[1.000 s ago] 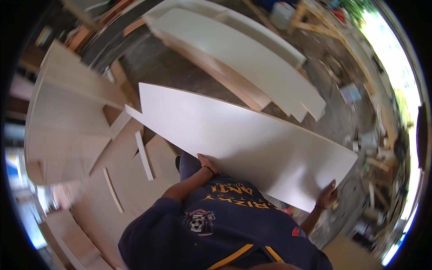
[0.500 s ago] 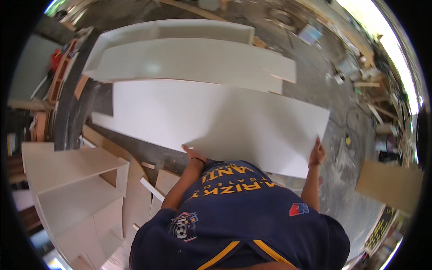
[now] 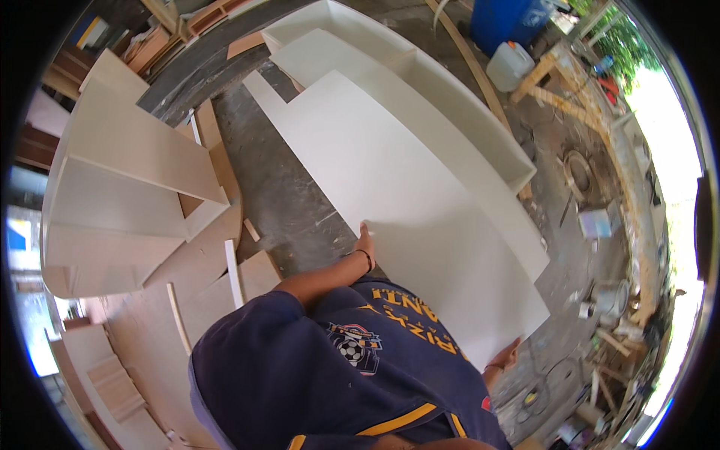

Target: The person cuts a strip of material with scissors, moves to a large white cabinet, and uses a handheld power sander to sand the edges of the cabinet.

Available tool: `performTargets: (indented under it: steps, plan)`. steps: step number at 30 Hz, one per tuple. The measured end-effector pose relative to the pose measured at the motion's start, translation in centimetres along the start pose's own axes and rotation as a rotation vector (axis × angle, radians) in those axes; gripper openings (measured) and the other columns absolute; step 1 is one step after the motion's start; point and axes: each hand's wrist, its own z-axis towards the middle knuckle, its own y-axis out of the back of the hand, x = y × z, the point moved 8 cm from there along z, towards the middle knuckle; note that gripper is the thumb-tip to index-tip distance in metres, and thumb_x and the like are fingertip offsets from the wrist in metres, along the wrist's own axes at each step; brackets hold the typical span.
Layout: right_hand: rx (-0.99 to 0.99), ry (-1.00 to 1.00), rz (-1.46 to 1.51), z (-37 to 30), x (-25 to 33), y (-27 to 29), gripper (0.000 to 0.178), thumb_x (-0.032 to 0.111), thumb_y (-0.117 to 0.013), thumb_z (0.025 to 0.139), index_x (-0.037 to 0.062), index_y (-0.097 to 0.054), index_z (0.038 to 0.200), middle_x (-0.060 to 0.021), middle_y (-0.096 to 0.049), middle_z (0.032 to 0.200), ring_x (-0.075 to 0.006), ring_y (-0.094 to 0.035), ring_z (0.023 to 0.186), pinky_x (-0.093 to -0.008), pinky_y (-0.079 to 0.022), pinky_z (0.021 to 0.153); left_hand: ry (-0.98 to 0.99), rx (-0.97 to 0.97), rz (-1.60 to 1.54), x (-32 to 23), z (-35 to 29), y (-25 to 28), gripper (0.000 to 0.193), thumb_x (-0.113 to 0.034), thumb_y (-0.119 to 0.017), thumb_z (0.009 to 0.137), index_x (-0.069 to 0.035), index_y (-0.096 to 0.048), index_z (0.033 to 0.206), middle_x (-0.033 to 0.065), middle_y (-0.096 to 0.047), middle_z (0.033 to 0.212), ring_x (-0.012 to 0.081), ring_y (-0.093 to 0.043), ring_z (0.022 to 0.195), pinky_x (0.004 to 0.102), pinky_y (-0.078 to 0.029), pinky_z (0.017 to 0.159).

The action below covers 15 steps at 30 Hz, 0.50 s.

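Note:
A long white panel (image 3: 397, 180) with a notched far corner stretches from the upper left to the lower right in front of my body. My left hand (image 3: 364, 246) is closed on its near long edge, thumb lying on top and fingers hidden underneath. At the lower right, my right hand (image 3: 508, 355) holds the short end of the same panel, its fingers partly out of sight. Directly behind lies a second pale panel (image 3: 480, 202), partly overlapped by the first. Beyond it is a white open box frame (image 3: 450, 90) with an inner divider.
A pale cabinet carcass (image 3: 142, 172) stands on the left. Wood strips (image 3: 235, 274) lie near my left side. Farther back are a blue drum (image 3: 510, 26) and a whitish jerrycan (image 3: 510, 66). Scrap wood and a cable (image 3: 559, 375) lie on the floor at right.
My view has swung round, so the panels and box frame now run diagonally and the drum has come into sight. Both hands keep their hold on the white panel.

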Motion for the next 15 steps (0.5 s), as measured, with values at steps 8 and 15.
performTargets:
  steps: [8,15]
  plan:
    - [0.079,-0.065,-0.065,11.4,1.6,-6.7,0.072,0.062,-0.045,0.083,-0.0069,-0.066,0.093,-0.0186,-0.066,0.086,-0.0292,-0.064,0.078,-0.0403,-0.052,0.068,-0.002,0.059,0.039,-3.1,-1.4,-12.2,0.067,-0.057,-0.033,0.09,-0.004,-0.041,0.13,0.0118,-0.051,0.127,0.0269,-0.056,0.109,0.0392,-0.046,0.09]
    - [0.139,-0.121,-0.201,17.5,3.6,-8.6,0.073,0.063,-0.042,0.084,-0.0059,-0.066,0.092,-0.0186,-0.066,0.085,-0.0289,-0.064,0.078,-0.0399,-0.052,0.07,0.018,0.112,0.013,-0.7,2.8,-17.7,0.064,-0.056,-0.035,0.09,-0.005,-0.048,0.126,0.0105,-0.053,0.125,0.025,-0.057,0.106,0.0362,-0.047,0.088]
